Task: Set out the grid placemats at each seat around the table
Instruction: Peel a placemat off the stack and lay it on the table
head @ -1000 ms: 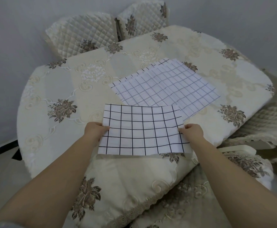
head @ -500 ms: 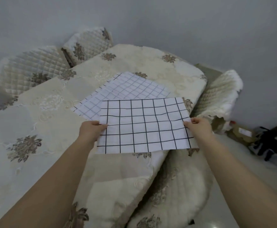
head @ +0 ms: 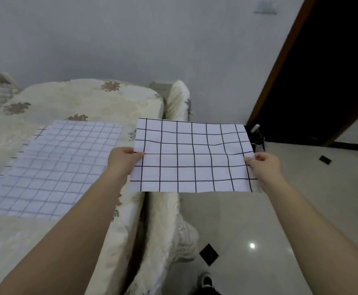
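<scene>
I have one placemat [head: 191, 155] held flat in the air, off the right edge of the table [head: 84, 96] — it hangs over the chair [head: 169, 220] tucked in there and the floor [head: 259, 226] beyond. My left hand [head: 123, 159] pinches the middle of its left edge, thumb on top and fingers under. My right hand [head: 264, 165] pinches the right edge the same way.

It looks like a thin, light sheet, white with a bold black grid, faintly creased and rippling a little between my hands. I judge it floppy rather than stiff. Taken by one corner it would droop and fold, so the two short edges are the places to hold, with slight tension across. It is nothing fragile, though it could crease, or slide on smooth cloth.

The pile of placemats [head: 52, 167] lies on the table to my left — paler, with finer bluish lines, and one underneath peeking out at the left edge. The table is covered in thick cream brocade with brown flower sprigs, the chair in quilted, plush-looking fabric. The floor is glossy pale tile with small dark diamond insets.
</scene>
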Demonstrator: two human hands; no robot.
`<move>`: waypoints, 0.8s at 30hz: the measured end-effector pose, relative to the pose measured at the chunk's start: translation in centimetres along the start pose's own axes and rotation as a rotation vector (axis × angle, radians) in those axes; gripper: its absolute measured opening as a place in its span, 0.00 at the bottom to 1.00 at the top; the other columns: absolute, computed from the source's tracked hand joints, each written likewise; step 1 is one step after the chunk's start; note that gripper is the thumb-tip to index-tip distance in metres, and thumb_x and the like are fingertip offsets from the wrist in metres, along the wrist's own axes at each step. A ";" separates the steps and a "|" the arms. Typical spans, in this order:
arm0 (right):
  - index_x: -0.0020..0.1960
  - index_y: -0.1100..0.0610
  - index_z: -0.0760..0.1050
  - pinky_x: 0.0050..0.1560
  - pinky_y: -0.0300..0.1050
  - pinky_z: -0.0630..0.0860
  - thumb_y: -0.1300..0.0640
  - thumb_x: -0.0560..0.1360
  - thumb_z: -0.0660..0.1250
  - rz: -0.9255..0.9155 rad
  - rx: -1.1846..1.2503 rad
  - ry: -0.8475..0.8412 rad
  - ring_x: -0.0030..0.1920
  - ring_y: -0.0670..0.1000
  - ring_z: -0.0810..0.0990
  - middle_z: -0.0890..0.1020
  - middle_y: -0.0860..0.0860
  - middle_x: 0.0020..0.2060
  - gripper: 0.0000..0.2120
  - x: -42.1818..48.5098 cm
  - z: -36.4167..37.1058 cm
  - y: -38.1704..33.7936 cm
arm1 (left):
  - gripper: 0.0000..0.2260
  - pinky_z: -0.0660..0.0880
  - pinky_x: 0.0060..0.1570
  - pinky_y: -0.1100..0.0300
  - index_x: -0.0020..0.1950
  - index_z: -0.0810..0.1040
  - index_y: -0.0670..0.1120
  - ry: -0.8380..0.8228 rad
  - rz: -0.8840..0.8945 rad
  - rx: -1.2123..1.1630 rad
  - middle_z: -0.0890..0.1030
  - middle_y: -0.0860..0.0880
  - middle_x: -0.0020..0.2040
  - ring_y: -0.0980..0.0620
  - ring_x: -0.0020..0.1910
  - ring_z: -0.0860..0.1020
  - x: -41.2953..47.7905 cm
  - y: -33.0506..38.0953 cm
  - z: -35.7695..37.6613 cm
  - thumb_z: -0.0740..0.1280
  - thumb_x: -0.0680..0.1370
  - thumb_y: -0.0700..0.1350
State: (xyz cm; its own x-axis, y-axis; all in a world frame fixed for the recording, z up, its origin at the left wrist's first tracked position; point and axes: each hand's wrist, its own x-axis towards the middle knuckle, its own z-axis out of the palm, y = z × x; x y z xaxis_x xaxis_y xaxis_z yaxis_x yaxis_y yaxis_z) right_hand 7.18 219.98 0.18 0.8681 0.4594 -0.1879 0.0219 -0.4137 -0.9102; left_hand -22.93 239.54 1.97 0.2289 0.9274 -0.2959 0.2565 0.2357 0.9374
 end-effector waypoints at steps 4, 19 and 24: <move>0.36 0.55 0.77 0.45 0.48 0.78 0.61 0.72 0.71 0.050 0.074 0.061 0.40 0.54 0.79 0.81 0.52 0.35 0.07 1.7 -5.1 1.7 | 0.03 0.79 0.47 0.51 0.40 0.81 0.44 -0.053 0.024 0.059 0.83 0.42 0.44 0.43 0.44 0.82 -0.1 1.2 6.6 0.73 0.72 0.38; 0.35 0.55 0.77 0.50 0.52 0.79 0.61 0.72 0.71 0.125 0.060 0.029 0.40 0.54 0.79 0.80 0.52 0.34 0.07 16.5 -18.1 7.0 | 0.02 0.80 0.34 0.59 0.41 0.82 0.41 -0.087 -0.009 0.116 0.84 0.42 0.41 0.49 0.33 0.83 0.8 1.8 27.5 0.72 0.73 0.37; 0.36 0.54 0.77 0.50 0.54 0.80 0.61 0.72 0.71 0.142 0.043 0.014 0.40 0.55 0.80 0.80 0.51 0.34 0.07 20.7 -19.3 7.4 | 0.07 0.78 0.43 0.55 0.50 0.81 0.38 -0.064 -0.063 0.127 0.83 0.40 0.46 0.44 0.42 0.82 2.2 2.0 31.2 0.71 0.74 0.38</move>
State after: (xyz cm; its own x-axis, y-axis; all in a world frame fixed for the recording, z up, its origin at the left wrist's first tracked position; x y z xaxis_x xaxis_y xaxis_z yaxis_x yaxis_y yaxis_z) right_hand 34.84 211.25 -3.32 0.8679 0.3875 -0.3107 -0.1224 -0.4392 -0.8900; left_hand 7.33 232.97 -2.52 0.2669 0.8905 -0.3684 0.3882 0.2506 0.8869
